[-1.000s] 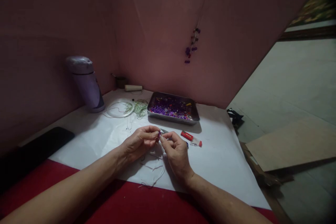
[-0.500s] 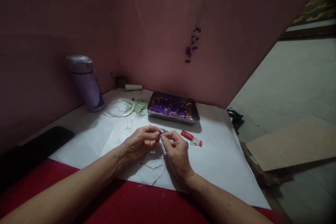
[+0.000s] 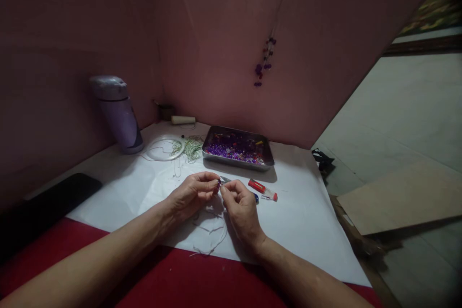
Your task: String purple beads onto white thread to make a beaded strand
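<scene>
My left hand [image 3: 191, 192] is closed, its thumb and fingertips pinching small purple beads [image 3: 218, 183]. Right beside it, my right hand [image 3: 241, 204] has thumb and forefinger pressed together against the beads; whatever they grip is too small to make out. Thin white string [image 3: 212, 250] trails over the white sheet beneath both hands. Behind the right fingers lies a pair of scissors [image 3: 225, 179], its blade tips and dark blue handle showing and the middle hidden. A red-and-clear case [image 3: 263, 190] is just right of that hand.
A metal tray [image 3: 238, 164] of mostly purple beads stands behind my hands. Left of it are tangled green thread [image 3: 193, 148], a clear ring-shaped spool [image 3: 159, 156] and a purple bottle [image 3: 121, 120]. Beaded strands [image 3: 267, 55] hang before the wall. A dark flat object [image 3: 72, 192] lies left.
Both hands stay nearly in place over the sheet. The right fingertips have shifted very slightly left, closer to the beads, and more of the blue handle shows.
</scene>
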A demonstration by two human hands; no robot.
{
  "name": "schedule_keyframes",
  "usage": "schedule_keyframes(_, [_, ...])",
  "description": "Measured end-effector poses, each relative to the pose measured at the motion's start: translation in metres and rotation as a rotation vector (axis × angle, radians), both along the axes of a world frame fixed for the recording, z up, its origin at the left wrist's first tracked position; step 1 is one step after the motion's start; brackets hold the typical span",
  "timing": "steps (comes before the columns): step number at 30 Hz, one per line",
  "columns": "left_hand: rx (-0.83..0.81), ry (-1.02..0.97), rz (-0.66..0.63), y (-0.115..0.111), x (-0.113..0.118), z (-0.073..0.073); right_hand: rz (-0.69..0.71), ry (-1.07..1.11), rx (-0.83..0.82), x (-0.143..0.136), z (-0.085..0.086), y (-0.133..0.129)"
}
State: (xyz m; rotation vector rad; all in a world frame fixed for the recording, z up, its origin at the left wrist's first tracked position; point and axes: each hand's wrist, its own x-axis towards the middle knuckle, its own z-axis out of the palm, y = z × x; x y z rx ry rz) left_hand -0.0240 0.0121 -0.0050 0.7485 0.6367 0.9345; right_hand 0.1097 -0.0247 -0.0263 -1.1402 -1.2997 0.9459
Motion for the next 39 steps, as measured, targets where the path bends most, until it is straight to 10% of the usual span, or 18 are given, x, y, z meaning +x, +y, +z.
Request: schedule_keyframes(39, [0.154, 0.059, 0.113, 0.002, 0.004, -0.0062, -0.132, -0.215, 0.128, -0.0004, 0.0001, -0.002])
